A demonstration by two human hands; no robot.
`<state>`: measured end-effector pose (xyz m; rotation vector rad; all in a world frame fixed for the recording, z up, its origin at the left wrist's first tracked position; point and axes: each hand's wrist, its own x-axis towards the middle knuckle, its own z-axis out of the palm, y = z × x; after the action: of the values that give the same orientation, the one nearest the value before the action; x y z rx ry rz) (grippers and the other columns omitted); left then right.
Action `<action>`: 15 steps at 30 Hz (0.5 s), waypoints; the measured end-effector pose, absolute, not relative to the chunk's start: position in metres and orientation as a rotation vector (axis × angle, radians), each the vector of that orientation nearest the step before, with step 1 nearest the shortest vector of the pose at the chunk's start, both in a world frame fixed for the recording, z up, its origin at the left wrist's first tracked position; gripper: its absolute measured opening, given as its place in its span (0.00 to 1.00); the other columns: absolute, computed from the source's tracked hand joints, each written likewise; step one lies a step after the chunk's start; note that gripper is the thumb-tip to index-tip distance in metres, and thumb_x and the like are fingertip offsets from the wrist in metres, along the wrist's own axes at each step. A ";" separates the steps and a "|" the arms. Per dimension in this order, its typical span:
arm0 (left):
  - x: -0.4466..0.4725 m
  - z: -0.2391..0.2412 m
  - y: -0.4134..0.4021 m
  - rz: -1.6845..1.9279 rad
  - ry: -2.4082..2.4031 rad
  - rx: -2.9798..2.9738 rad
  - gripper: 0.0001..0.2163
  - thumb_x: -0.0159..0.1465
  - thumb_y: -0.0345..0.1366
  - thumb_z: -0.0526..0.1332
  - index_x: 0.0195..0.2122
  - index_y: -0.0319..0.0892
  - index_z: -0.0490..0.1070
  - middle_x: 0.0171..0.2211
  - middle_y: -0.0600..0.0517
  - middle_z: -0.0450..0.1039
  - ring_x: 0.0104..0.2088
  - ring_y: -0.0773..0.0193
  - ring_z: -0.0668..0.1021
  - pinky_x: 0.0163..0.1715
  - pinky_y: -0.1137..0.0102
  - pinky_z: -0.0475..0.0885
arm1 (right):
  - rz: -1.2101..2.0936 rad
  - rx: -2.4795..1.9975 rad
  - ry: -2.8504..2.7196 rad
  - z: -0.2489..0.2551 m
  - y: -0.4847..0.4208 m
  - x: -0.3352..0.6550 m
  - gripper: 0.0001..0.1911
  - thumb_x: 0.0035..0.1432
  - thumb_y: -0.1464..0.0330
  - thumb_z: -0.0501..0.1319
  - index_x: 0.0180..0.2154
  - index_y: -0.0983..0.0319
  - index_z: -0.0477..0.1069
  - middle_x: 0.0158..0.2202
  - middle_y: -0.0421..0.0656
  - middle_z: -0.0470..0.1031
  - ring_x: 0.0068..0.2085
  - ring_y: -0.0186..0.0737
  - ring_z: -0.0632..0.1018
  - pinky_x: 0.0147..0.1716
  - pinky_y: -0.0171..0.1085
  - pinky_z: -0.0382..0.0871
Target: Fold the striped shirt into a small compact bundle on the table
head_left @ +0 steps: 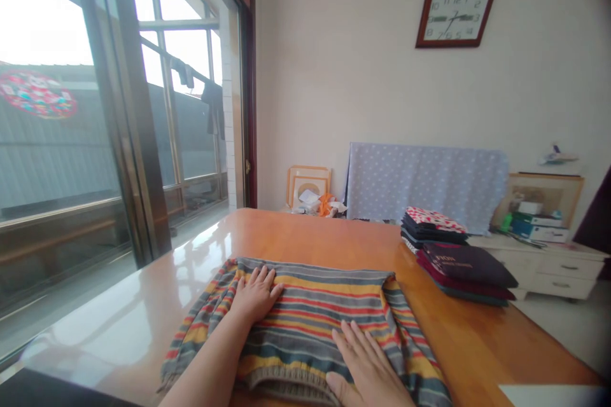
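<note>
Now one striped knit garment [310,324] lies folded on the wooden table [305,235], under two hands. The left hand [255,296] and the right hand [365,362] press it with open, spread fingers and grip nothing. Beyond it, one dark stack of folded clothes [432,229] sits just beside one maroon stack of folded clothes [465,273].

Head view looks forward, down over a wooden table [310,235].

Striped sweater [305,324], its lower edge cut off by the frame; a pale sheet [548,395] likewise, bottom right.
</note>
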<state>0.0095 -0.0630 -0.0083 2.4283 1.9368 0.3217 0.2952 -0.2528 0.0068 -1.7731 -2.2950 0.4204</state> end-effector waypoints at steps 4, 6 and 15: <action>0.010 -0.009 -0.063 0.323 1.946 2.421 0.36 0.67 0.63 0.38 0.69 0.51 0.56 0.72 0.49 0.48 0.71 0.45 0.50 0.64 0.39 0.47 | 0.481 -1.799 -2.283 0.014 -0.257 0.295 0.42 0.64 0.41 0.45 0.70 0.57 0.50 0.72 0.45 0.43 0.72 0.54 0.46 0.70 0.55 0.40; 0.010 -0.008 -0.062 0.321 1.942 2.416 0.36 0.67 0.63 0.39 0.69 0.50 0.56 0.72 0.49 0.48 0.71 0.44 0.51 0.64 0.39 0.47 | 0.555 -1.808 -2.256 0.021 -0.260 0.296 0.42 0.64 0.41 0.47 0.70 0.55 0.50 0.73 0.44 0.41 0.73 0.53 0.44 0.70 0.54 0.38; 0.012 -0.008 -0.055 0.317 1.928 2.427 0.34 0.67 0.59 0.44 0.70 0.47 0.56 0.72 0.47 0.49 0.71 0.43 0.51 0.64 0.39 0.47 | 0.676 -1.750 -1.789 0.051 -0.223 0.302 0.41 0.64 0.41 0.47 0.65 0.62 0.63 0.68 0.49 0.60 0.69 0.48 0.60 0.67 0.45 0.53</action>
<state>0.0115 -0.0554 -0.0076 2.4273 1.9280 0.3175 0.3016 -0.2228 0.0509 -1.7495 -1.7893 0.6765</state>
